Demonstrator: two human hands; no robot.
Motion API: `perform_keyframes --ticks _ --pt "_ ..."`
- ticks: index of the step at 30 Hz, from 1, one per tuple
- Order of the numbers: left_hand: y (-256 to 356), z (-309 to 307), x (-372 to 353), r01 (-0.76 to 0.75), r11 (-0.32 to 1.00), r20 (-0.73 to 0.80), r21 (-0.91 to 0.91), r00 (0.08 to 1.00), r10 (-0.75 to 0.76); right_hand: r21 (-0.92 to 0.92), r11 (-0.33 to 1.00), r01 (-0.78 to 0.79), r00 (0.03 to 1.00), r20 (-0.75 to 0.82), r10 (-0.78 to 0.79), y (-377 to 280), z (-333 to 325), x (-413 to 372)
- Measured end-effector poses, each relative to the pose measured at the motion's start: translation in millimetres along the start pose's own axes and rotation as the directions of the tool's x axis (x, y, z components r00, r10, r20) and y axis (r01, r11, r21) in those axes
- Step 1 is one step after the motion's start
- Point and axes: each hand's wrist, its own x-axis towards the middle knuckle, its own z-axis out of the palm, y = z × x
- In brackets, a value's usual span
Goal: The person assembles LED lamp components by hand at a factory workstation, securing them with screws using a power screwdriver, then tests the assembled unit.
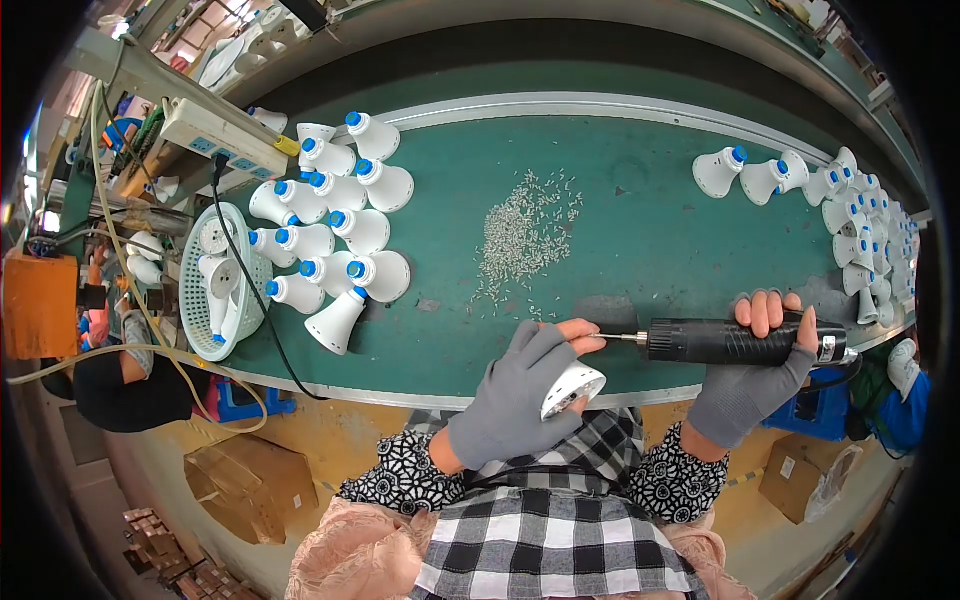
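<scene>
My left hand (525, 395), in a grey fingerless glove, is closed around a white plastic housing (573, 389) with small holes in its face. Its thumb and index fingertips meet the tip of the screwdriver bit; whether a screw is pinched there is too small to tell. Wrapped round a black electric screwdriver (700, 341) is my right hand (755, 375), also gloved in grey. The tool lies level, its bit pointing left, above the housing in view. Beyond my hands, a pile of small silvery screws (525, 235) is spread over the green tabletop (630, 240).
White cone-shaped housings with blue tips stand in a group (365, 185) at left and another group (850, 215) at right. A pale green basket (190, 290) holds several white parts. A black cable (245, 270) runs from a power strip (225, 138) past the basket.
</scene>
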Motion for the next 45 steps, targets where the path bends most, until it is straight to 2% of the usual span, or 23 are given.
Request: perform_keyframes --ticks 8,11,14,15,18,21,22,24,25,28,30,33,36,40,41,45 --pt "0 2 1 -0.029 0.997 0.008 0.065 1.000 0.029 -0.024 1.000 0.017 0.999 0.032 -0.016 0 0 0" --pt "-1 4 -1 -0.039 0.991 0.044 0.127 0.998 0.033 -0.079 0.996 0.037 0.994 0.105 -0.029 0 6 1" --pt "-3 3 -2 -0.063 0.987 0.072 0.146 0.996 0.052 -0.028 0.999 0.019 0.956 0.293 -0.010 -1 4 3" --pt "-3 3 -2 -0.072 0.987 0.077 0.145 0.995 0.061 -0.025 0.999 0.022 0.952 0.306 -0.014 -1 4 2" --pt "-1 1 -1 -0.004 1.000 0.059 0.014 0.998 0.003 -0.017 0.999 0.051 0.952 0.302 -0.043 1 5 0" --pt "-12 14 -5 0.093 0.957 -0.035 -0.275 0.994 -0.107 -0.035 0.991 0.127 0.972 0.204 -0.118 -4 9 -7" --pt "-11 16 -7 0.231 0.886 -0.003 -0.401 0.967 -0.254 -0.048 0.985 0.166 0.972 0.176 -0.155 -8 9 -10" --pt "-8 22 -11 0.470 0.637 0.123 -0.610 0.851 -0.510 -0.041 0.979 0.200 0.962 0.195 -0.189 -20 3 -19" --pt "-5 25 -10 0.503 0.589 0.119 -0.632 0.814 -0.568 -0.044 0.973 0.227 0.953 0.218 -0.212 -24 2 -23" --pt "-8 36 -12 0.504 0.579 0.091 -0.641 0.799 -0.594 -0.117 0.960 0.253 0.953 0.201 -0.226 -34 7 -51" --pt "-8 41 -13 0.479 0.629 0.048 -0.612 0.817 -0.575 -0.154 0.948 0.277 0.930 0.290 -0.224 -40 0 -59" --pt "-8 47 -14 0.442 0.674 0.003 -0.592 0.837 -0.547 -0.207 0.915 0.348 0.926 0.231 -0.300 -35 3 -78" --pt "-8 50 -15 0.423 0.701 -0.024 -0.575 0.847 -0.531 -0.245 0.904 0.351 0.924 0.249 -0.291 -31 2 -84" --pt "-10 54 -16 0.407 0.746 -0.059 -0.528 0.858 -0.510 -0.270 0.913 0.307 0.930 0.289 -0.227 -28 -5 -84" --pt "-10 54 -16 0.410 0.754 -0.061 -0.512 0.859 -0.508 -0.334 0.905 0.263 0.944 0.283 -0.169 -32 -3 -85" --pt "-10 54 -16 0.416 0.767 -0.061 -0.489 0.861 -0.506 -0.380 0.897 0.226 0.958 0.255 -0.133 -31 0 -87"
